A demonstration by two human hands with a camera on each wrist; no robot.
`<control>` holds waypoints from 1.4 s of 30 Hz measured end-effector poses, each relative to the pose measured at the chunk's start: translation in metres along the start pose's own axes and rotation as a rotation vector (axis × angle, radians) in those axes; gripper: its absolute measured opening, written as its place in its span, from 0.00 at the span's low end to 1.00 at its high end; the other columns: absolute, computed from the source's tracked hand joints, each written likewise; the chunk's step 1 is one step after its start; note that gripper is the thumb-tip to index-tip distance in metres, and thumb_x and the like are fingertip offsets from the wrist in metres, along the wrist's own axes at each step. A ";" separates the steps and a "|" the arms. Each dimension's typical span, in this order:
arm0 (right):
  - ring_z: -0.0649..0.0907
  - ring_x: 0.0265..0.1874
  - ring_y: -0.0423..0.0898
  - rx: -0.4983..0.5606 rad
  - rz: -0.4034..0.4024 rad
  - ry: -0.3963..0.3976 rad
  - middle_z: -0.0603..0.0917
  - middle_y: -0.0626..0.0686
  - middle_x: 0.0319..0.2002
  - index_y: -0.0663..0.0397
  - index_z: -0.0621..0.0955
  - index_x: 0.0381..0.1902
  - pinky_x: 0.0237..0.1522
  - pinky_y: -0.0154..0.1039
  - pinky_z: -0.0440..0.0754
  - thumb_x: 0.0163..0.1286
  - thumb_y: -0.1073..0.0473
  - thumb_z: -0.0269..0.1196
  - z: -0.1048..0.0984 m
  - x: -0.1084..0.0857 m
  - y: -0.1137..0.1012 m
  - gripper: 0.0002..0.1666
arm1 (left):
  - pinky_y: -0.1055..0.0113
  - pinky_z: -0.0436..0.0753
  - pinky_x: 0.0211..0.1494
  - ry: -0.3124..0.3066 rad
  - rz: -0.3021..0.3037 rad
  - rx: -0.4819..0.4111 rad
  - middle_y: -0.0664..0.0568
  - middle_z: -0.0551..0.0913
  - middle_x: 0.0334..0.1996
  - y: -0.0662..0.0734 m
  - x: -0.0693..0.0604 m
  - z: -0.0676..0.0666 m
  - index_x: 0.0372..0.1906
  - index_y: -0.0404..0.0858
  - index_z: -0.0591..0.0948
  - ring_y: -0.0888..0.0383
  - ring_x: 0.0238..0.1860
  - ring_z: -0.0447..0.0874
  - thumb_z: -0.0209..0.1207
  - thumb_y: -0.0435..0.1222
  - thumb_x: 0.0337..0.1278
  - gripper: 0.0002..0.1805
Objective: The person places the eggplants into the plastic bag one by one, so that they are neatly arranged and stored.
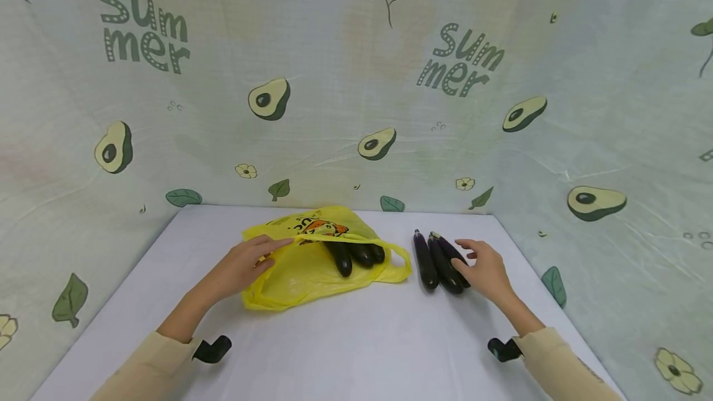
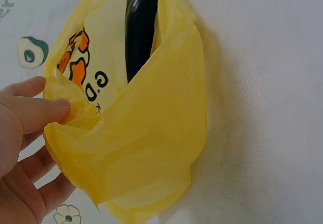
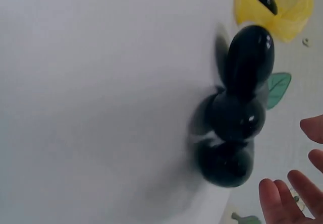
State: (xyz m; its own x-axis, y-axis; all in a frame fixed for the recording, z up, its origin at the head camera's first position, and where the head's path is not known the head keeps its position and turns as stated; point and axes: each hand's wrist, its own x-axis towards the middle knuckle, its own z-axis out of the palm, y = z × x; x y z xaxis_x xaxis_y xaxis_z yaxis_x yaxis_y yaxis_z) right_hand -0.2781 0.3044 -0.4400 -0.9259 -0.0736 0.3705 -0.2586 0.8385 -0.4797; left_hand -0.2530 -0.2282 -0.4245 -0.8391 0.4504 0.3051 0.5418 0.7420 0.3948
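A yellow plastic bag lies on the table with several dark eggplants showing in its mouth. My left hand pinches the bag's edge between thumb and index finger; in the left wrist view the hand holds the yellow film beside the printed side. Three more eggplants lie side by side to the right of the bag. Over the rightmost of them is my right hand, fingers spread and slightly bent. The right wrist view shows that hand beside the rounded ends of the eggplants, gripping nothing.
The white table extends in front of the bag and eggplants. A patterned cloth with avocado prints hangs behind the table and along both sides. Black straps or mounts stick out at both sleeve cuffs.
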 end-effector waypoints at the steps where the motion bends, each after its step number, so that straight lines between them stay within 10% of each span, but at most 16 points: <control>1: 0.85 0.51 0.66 -0.014 0.009 -0.007 0.83 0.70 0.57 0.64 0.81 0.66 0.48 0.62 0.85 0.70 0.61 0.72 0.000 0.000 0.005 0.28 | 0.67 0.81 0.40 -0.002 -0.002 -0.001 0.53 0.84 0.51 0.000 0.000 0.000 0.75 0.49 0.78 0.61 0.37 0.74 0.67 0.24 0.67 0.35; 24: 0.88 0.48 0.67 0.011 0.175 -0.151 0.85 0.74 0.55 0.69 0.77 0.68 0.48 0.59 0.86 0.71 0.53 0.72 0.010 -0.001 0.047 0.35 | 0.68 0.79 0.39 -0.002 -0.009 0.005 0.53 0.83 0.47 0.005 0.001 -0.003 0.75 0.48 0.77 0.62 0.35 0.73 0.67 0.25 0.67 0.34; 34: 0.89 0.27 0.44 0.043 0.245 -0.236 0.84 0.74 0.56 0.70 0.74 0.72 0.49 0.59 0.85 0.75 0.52 0.68 0.007 0.000 0.044 0.37 | 0.67 0.80 0.39 -0.005 -0.016 0.004 0.53 0.83 0.48 0.003 0.001 -0.002 0.75 0.49 0.77 0.61 0.36 0.73 0.67 0.25 0.68 0.34; 42: 0.90 0.47 0.63 0.016 0.230 -0.193 0.85 0.73 0.56 0.69 0.75 0.72 0.49 0.58 0.86 0.75 0.53 0.68 0.000 0.000 0.037 0.36 | 0.67 0.80 0.40 -0.006 -0.021 0.002 0.53 0.83 0.49 0.005 0.001 -0.003 0.76 0.49 0.77 0.61 0.36 0.74 0.67 0.26 0.68 0.34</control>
State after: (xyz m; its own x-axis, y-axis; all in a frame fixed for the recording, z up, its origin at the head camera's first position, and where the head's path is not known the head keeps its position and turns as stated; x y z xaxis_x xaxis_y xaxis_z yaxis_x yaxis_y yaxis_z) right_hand -0.2878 0.3355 -0.4576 -0.9956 0.0149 0.0927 -0.0384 0.8363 -0.5469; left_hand -0.2511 -0.2257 -0.4202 -0.8506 0.4374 0.2918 0.5239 0.7525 0.3990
